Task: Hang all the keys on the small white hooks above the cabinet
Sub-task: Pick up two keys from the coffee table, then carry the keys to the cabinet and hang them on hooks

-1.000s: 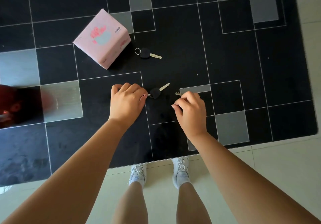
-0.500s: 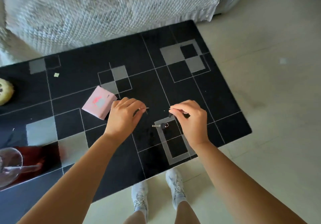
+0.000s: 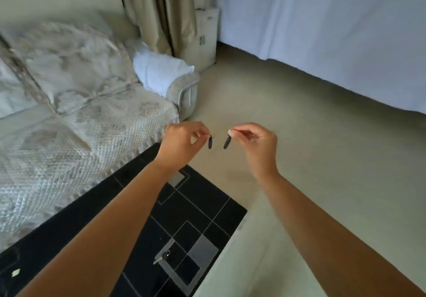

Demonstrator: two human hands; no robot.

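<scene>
My left hand (image 3: 182, 143) is raised in front of me and pinches the ring of a black-headed key (image 3: 210, 142), which hangs down from my fingertips. My right hand (image 3: 254, 141) pinches a second black-headed key (image 3: 226, 142) the same way, a little to the right of the first. A third key (image 3: 163, 255) lies on the black patterned table (image 3: 202, 204) below my left forearm. No hooks show in this view.
A sofa with a quilted cream cover (image 3: 76, 126) stands to the left, a white towel (image 3: 159, 70) on its arm. Behind it are a beige curtain (image 3: 161, 13) and a small cabinet (image 3: 206, 36). A white sheet (image 3: 334, 26) hangs on the right above pale floor (image 3: 311, 158).
Both hands lifted off the table with a key each. The view swung up from the table to the room; the pink box has dropped out of sight.
</scene>
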